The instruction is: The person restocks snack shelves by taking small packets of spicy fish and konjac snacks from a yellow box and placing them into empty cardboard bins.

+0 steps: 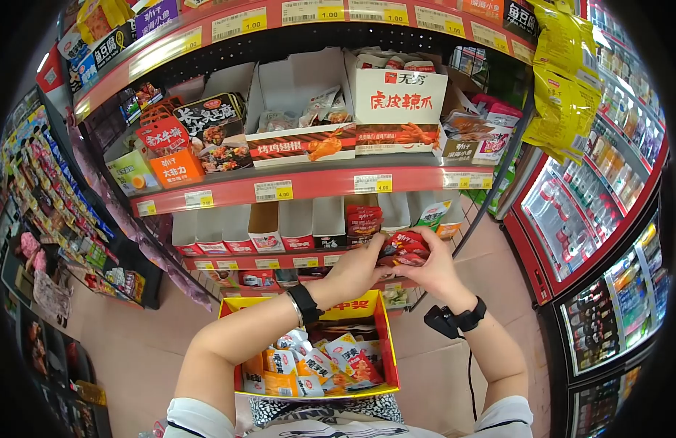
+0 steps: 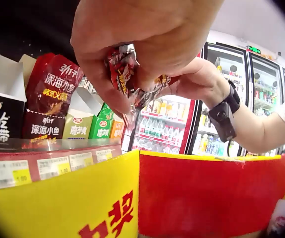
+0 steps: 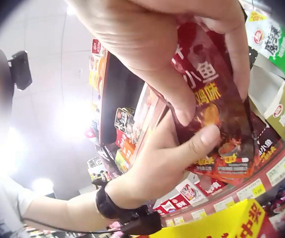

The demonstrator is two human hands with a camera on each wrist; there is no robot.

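Observation:
Both hands hold several dark red snack packets in front of the lower shelf. The left hand pinches them from the left side, its thumb lying on the packet front in the right wrist view. The right hand grips the same packets from the right, fingers curled over their edges. In the left wrist view the left hand has the shiny packets between its fingers. Below the hands, a yellow and red box holds loose orange and white packets.
Small cartons line the lower shelf, one with upright red packets. Larger boxes stand on the shelf above. Yellow bags hang at the shelf's right end. Drink coolers stand at right, another snack rack at left.

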